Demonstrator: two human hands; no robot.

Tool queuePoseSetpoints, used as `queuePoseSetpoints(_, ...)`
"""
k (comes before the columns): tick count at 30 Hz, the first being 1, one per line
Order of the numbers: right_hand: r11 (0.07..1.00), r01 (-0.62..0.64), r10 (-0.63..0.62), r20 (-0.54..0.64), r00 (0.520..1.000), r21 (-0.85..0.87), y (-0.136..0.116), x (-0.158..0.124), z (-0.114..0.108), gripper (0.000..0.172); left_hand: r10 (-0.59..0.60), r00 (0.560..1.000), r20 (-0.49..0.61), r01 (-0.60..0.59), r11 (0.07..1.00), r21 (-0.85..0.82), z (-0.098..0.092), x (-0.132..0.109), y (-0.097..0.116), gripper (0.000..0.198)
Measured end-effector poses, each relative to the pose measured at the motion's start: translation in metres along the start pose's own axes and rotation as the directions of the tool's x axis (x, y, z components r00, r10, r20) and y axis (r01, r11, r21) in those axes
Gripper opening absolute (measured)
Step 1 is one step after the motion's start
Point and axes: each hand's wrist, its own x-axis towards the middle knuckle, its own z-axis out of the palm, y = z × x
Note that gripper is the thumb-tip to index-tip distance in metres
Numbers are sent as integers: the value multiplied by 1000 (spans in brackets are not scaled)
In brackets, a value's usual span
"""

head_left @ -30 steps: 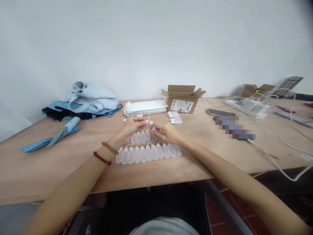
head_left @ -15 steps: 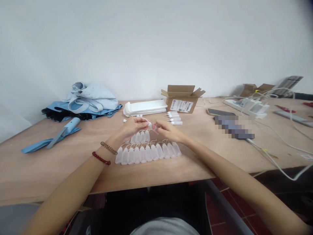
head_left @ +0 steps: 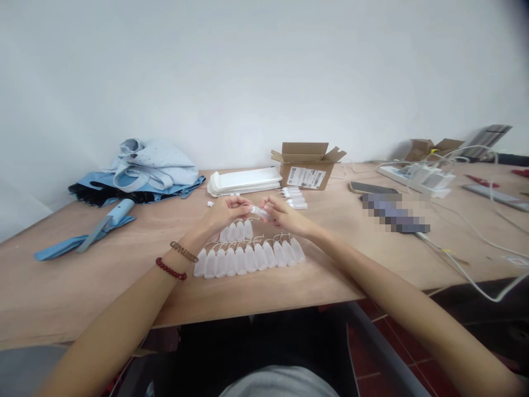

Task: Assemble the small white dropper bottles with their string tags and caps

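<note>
Between my two hands is a small translucent plastic bottle [head_left: 261, 212], held nearly level above the table. My left hand [head_left: 226, 214] pinches its white top end, where a thin cord shows. The bottle's body lies in the closed fingers of my right hand [head_left: 285, 215], which partly hide it. Below them, a row of similar translucent bottles [head_left: 239, 261] with white cords lies side by side. Behind that row is a shorter group of such bottles [head_left: 235, 231]. Several bottles with white tops [head_left: 296, 198] lie beyond my right hand.
A stack of white packets [head_left: 246, 181] and an open cardboard box [head_left: 306, 166] stand near the wall. To the left lie a bundled pale bag [head_left: 155, 165] and a blue umbrella [head_left: 118, 215]. Rightward are a phone [head_left: 372, 188], a power strip [head_left: 417, 179] and loose white cables.
The bottle in my hands has turned so that its body shows more clearly between my fingers. My right fingers have shifted around it. The bottles on the table have not moved.
</note>
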Motion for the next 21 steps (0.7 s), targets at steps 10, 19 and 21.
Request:
queuePoseSetpoints(10, 997, 3, 3, 79, 997, -73, 4, 1, -3, 20, -110, 991, 80, 111, 994, -15, 0, -1, 3, 32)
queuePoseSetpoints(19, 996, -84, 84, 17, 996, -22, -1, 0, -3, 17, 74, 996, 58, -79, 992, 102, -1, -1, -1, 34)
queuePoseSetpoints(21, 996, -94, 94, 8, 996, 12, -3, 0, -3, 17, 71, 996, 44, -75, 994, 83, 0, -1, 0, 33)
